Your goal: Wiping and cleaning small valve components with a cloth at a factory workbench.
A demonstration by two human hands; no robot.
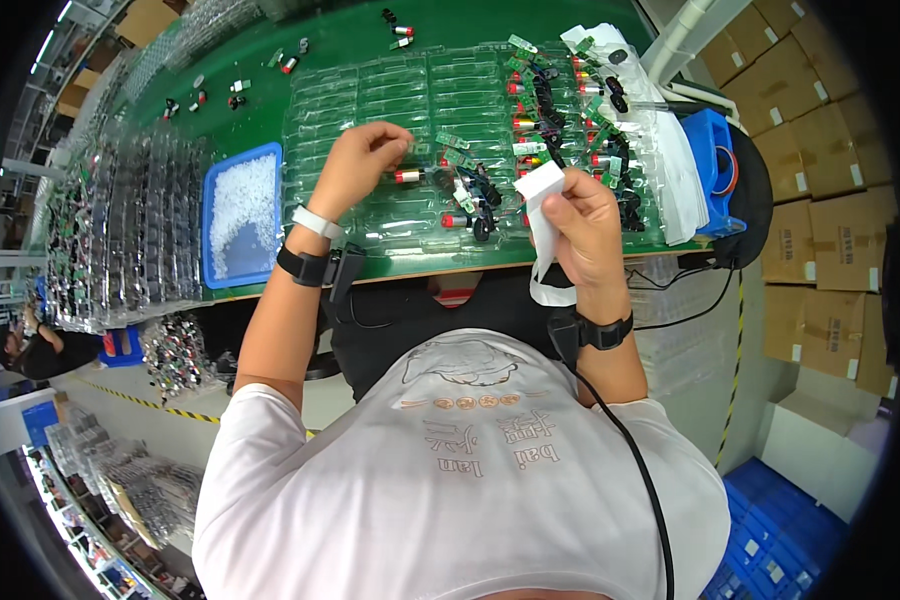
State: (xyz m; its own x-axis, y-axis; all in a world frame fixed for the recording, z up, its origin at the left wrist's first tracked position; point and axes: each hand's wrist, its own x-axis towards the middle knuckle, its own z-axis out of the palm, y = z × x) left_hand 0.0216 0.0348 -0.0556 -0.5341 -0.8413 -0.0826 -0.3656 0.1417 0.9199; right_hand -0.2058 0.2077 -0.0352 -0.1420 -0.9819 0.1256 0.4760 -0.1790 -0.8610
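My left hand (366, 165) is over the clear plastic tray (390, 110), its thumb and fingertips pinched together. Whatever is between them is too small to make out. Just beside those fingertips lies a small red-and-white cylindrical part (410, 176) with dark wires. My right hand (585, 225) grips a white paper-like strip (544, 225), which hangs down past the table's front edge. Between the hands, small green circuit boards (455, 158) with wired cylinders and black round pieces lie in the tray. More such assemblies (545, 105) run in a column farther right.
A blue tray (210, 225) of white bits stands left of the clear tray. Stacked filled trays (120, 220) are at far left. White sheets (678, 190) and a blue tape dispenser (708, 170) sit at right. Loose parts (290, 64) lie on the green tabletop (340, 30).
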